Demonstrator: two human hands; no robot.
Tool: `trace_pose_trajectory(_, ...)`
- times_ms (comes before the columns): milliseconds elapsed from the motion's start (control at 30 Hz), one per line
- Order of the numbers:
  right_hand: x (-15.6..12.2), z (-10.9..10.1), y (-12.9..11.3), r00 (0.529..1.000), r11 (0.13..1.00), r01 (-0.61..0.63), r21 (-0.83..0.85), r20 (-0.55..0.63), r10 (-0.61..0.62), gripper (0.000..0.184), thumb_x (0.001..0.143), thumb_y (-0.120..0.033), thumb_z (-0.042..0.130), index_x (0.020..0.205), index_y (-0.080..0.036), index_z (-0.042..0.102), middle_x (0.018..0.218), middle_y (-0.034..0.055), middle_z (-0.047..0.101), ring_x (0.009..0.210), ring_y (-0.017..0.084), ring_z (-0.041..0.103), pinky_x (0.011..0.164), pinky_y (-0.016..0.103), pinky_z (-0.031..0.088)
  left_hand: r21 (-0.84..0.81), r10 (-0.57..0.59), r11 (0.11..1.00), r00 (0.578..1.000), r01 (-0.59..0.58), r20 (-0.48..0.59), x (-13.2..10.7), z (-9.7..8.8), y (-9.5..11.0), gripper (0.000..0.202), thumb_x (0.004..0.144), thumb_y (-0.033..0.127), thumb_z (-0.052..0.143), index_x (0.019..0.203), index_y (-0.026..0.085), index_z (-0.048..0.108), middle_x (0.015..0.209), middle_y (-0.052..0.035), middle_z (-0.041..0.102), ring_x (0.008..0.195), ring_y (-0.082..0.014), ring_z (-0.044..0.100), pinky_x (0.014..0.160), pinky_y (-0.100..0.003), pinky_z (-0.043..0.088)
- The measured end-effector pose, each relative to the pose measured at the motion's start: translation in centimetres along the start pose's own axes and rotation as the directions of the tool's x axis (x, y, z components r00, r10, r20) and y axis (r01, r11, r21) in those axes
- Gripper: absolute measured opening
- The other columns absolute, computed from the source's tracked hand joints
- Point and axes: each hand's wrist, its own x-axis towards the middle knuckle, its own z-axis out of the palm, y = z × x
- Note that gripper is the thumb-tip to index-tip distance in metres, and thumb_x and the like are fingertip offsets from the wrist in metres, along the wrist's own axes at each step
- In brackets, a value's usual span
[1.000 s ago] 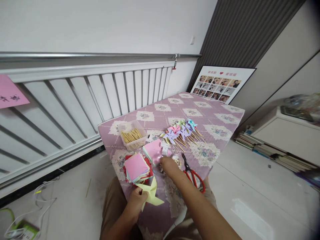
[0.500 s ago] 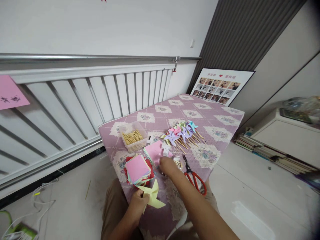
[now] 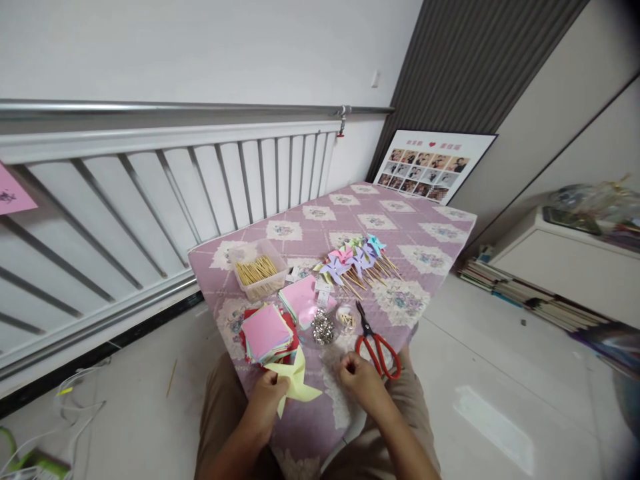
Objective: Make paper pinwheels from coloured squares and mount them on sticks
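Pinched at its middle in my left hand [image 3: 270, 392] is a pale yellow paper pinwheel [image 3: 300, 383], its blades spread to the right. My right hand [image 3: 354, 371] hovers left of the red-handled scissors [image 3: 376, 350], fingers closed; whatever they may hold is too small to make out. Just beyond it stand a clear dish of shiny metal pins [image 3: 323, 328] and a small tub of pale little pieces [image 3: 346, 319]. A stack of coloured paper squares [image 3: 267, 332], pink on top, lies beyond my left hand.
A clear plastic box [image 3: 242, 283] holds many wooden sticks [image 3: 256, 270]. Finished pinwheels [image 3: 350, 261] on sticks lie in a pile mid-table. More paper squares [image 3: 300, 297] lie behind the pins. A radiator [image 3: 200, 190] runs along the table's far left side.
My right hand has drawn back from the dish of pins toward me, fingers closed, uncovering the dish. My left hand still holds the yellow pinwheel. The view has shifted slightly.
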Motion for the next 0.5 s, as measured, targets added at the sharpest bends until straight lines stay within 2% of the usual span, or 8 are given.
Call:
trace_pose_trajectory(133,-1.3,0.2,0.5,0.994,0.971,-0.106,0.216,0.045,0.099,0.02,0.071,-0.037,0.055,0.059,-0.024,0.045,0.046,-0.0074,0.044,0.042,0.012,0.04,0.045,0.024,0.033,-0.03,0.079,0.997,0.996,-0.077,0.048,-0.3,1.2,1.6,0.022,0.065,0.036,0.059,0.074,0.016,0.06,0.059,0.0019,0.057,0.05,-0.0113,0.048,0.051,-0.025,0.037)
trace_pose_trajectory(233,-1.6,-0.3,-0.3,0.989,0.925,-0.149,0.349,0.072,0.132,0.025,0.075,-0.042,0.058,0.063,-0.022,0.048,0.051,-0.0048,0.052,0.043,0.011,0.044,0.045,0.024,0.036,-0.034,0.125,0.992,0.989,-0.123,0.082,-0.5,2.3,3.2,0.018,0.068,0.034,0.057,0.072,0.016,0.059,0.057,0.0028,0.056,0.048,-0.0103,0.046,0.05,-0.024,0.035)
trace_pose_trajectory(367,-1.6,-1.4,-2.0,0.994,0.874,-0.112,0.474,0.039,0.106,0.035,0.07,-0.049,0.069,0.062,-0.021,0.05,0.067,0.0018,0.063,0.054,0.013,0.053,0.05,0.024,0.041,-0.012,0.162,0.987,0.981,-0.162,0.11,-0.9,3.4,5.1,0.016,0.07,0.032,0.056,0.073,0.016,0.059,0.055,0.003,0.055,0.048,-0.0109,0.047,0.049,-0.023,0.032)
trace_pose_trajectory(500,-1.8,-2.5,-3.9,0.998,0.836,-0.045,0.546,-0.007,0.058,0.038,0.069,-0.051,0.074,0.062,-0.02,0.052,0.066,0.0005,0.063,0.053,0.011,0.05,0.052,0.024,0.041,0.069,0.201,0.976,0.974,-0.209,0.107,-1.2,4.0,6.2,0.016,0.071,0.032,0.054,0.072,0.016,0.058,0.053,0.003,0.056,0.048,-0.0107,0.046,0.049,-0.023,0.032)
